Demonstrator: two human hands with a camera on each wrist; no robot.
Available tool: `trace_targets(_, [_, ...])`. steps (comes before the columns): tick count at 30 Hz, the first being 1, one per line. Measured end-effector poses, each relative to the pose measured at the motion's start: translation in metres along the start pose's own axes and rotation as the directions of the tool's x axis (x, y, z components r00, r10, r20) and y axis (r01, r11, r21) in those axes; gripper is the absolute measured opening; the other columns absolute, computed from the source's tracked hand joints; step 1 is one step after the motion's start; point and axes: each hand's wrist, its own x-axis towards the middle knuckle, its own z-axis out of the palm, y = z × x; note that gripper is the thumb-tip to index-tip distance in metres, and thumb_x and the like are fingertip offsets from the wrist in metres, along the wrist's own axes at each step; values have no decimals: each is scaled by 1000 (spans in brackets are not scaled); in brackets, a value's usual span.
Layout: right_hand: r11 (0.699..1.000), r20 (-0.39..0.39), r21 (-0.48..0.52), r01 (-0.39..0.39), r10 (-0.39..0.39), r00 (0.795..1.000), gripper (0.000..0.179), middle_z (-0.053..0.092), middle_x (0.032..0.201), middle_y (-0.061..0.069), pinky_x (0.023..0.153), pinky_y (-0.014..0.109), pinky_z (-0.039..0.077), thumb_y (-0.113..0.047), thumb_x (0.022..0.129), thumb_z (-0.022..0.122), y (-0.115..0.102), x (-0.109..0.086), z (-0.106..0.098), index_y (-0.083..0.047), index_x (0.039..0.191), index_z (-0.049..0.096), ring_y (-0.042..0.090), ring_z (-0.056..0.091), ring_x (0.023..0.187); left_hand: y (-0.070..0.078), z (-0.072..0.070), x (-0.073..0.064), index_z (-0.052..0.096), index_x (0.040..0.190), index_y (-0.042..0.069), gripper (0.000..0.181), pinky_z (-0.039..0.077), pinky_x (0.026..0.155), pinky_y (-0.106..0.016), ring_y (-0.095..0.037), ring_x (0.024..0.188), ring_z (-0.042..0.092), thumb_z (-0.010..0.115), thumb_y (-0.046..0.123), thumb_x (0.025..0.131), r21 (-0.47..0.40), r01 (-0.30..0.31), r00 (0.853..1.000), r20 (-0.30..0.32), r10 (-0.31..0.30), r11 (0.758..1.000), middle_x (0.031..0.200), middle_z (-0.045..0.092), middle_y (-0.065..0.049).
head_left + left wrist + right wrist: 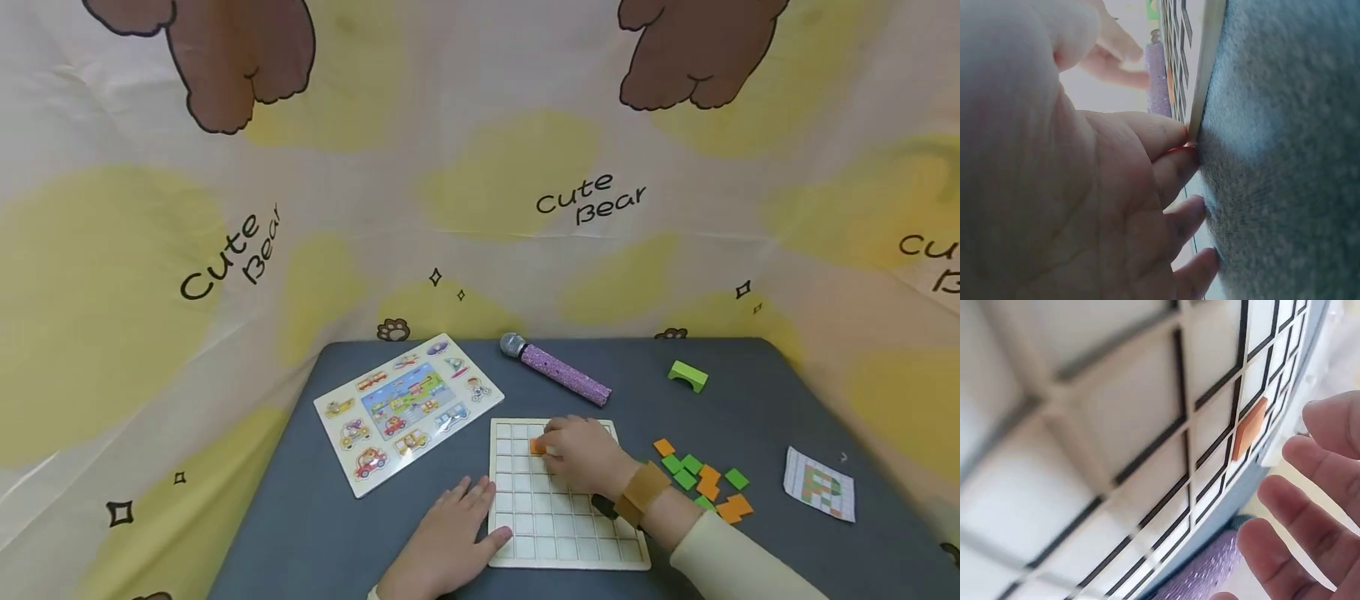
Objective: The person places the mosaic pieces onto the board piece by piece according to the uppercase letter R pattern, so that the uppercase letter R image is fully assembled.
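A white grid board (pixel 522 503) with raised cell borders lies on the table. An orange square tile (pixel 537 447) is in its upper part, and the right wrist view shows the same tile (pixel 1250 430) at a cell. My right hand (pixel 588 454) is over the board beside the tile. In the right wrist view its fingertips (pixel 1265 547) are apart from the tile and hold nothing. My left hand (pixel 450 533) rests at the board's left edge, fingers extended. The left wrist view shows its fingertips (pixel 1169 134) touching the board's side and the table.
Loose orange and green tiles (pixel 692 464) lie right of the board, with a printed pattern card (pixel 819 485) farther right. Behind are a purple glitter microphone (pixel 566 375), a green arch block (pixel 687 376) and a vehicle picture puzzle (pixel 408 408). A patterned cloth (pixel 480 192) hangs behind the table.
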Motion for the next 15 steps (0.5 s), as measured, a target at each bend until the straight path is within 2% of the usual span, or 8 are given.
trace_targets(3, [999,-2,23,-40,40,999,16,75,112,2,91,55,59,-22,101,76,-1,-11,-5,-17,113,85,26,70,105,-4,-3,-2,46,164,11,83,30,122,-65,-37,158,29,49,69,105,-13,8,1000,-17,-8,1000,169,40,-6])
trace_targets(8, [994,-3,34,-101,101,995,17,75,111,1,88,52,58,-21,101,76,11,-38,-15,-15,114,85,25,68,105,-6,-5,-5,45,163,8,85,30,121,-69,-41,157,28,50,69,104,-13,11,1000,-22,-12,1000,169,40,-8])
trace_targets(11, [987,-10,37,-156,156,988,17,74,112,1,86,51,57,-20,100,78,25,-59,-20,-15,115,84,26,67,105,-5,-6,-5,45,164,7,85,29,121,-68,-41,157,28,51,68,104,-13,4,1000,-14,-5,1000,169,39,-8])
trace_targets(15, [967,-56,-17,-256,254,966,18,75,111,5,82,54,60,-17,96,80,55,-89,-29,-14,114,84,30,70,103,-1,-5,-4,45,163,7,85,29,121,-68,-41,157,30,51,68,105,-23,-19,1000,-6,18,1000,169,40,-9])
